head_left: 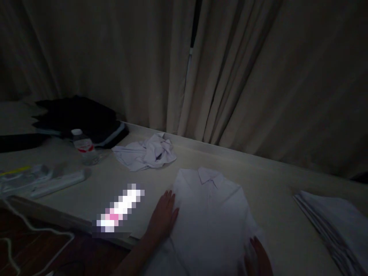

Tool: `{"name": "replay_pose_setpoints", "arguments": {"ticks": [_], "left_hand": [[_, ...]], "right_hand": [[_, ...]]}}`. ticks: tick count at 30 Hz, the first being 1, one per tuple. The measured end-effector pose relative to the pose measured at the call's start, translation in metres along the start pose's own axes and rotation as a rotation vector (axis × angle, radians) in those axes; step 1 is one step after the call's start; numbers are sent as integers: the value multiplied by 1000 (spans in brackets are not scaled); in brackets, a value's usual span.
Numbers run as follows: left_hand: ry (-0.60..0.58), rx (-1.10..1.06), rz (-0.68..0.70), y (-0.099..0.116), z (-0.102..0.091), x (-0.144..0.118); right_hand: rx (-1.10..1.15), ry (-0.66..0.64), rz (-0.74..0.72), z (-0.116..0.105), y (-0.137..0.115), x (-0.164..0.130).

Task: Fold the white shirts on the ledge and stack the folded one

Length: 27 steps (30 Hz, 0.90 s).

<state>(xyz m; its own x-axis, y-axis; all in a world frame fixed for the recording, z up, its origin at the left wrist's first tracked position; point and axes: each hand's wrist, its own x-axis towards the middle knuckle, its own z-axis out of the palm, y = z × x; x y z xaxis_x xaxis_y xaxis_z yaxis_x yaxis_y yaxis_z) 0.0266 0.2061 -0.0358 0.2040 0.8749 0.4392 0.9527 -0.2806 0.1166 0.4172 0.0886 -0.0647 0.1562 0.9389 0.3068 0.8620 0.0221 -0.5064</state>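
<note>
A white collared shirt lies spread flat on the pale table, collar pointing away from me. My left hand rests flat with fingers together against the shirt's left edge. My right hand presses on the shirt's lower right part, near the bottom of the view, partly cut off. Neither hand grips anything.
A crumpled white garment lies behind the shirt. A stack of folded white shirts sits at right. A water bottle, dark folded clothes, and a white power strip are at left. Curtains hang behind.
</note>
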Motion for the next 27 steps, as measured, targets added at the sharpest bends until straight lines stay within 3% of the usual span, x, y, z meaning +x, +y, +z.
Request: {"name": "replay_pose_setpoints", "arguments": {"ticks": [5, 8, 11, 16, 22, 27], "left_hand": [[-44, 18, 62, 4, 37, 77], [-47, 52, 93, -1, 65, 112], [-42, 46, 105, -6, 91, 134], [-71, 65, 64, -13, 112, 140], [-81, 87, 88, -17, 109, 140], [-103, 102, 87, -12, 105, 148]], "right_hand": [[-59, -27, -30, 29, -33, 99], [-181, -40, -5, 44, -24, 161], [-287, -78, 22, 61, -3, 203], [-340, -122, 44, 83, 23, 220], [-383, -123, 59, 88, 36, 219], [-396, -131, 59, 79, 25, 221]]}}
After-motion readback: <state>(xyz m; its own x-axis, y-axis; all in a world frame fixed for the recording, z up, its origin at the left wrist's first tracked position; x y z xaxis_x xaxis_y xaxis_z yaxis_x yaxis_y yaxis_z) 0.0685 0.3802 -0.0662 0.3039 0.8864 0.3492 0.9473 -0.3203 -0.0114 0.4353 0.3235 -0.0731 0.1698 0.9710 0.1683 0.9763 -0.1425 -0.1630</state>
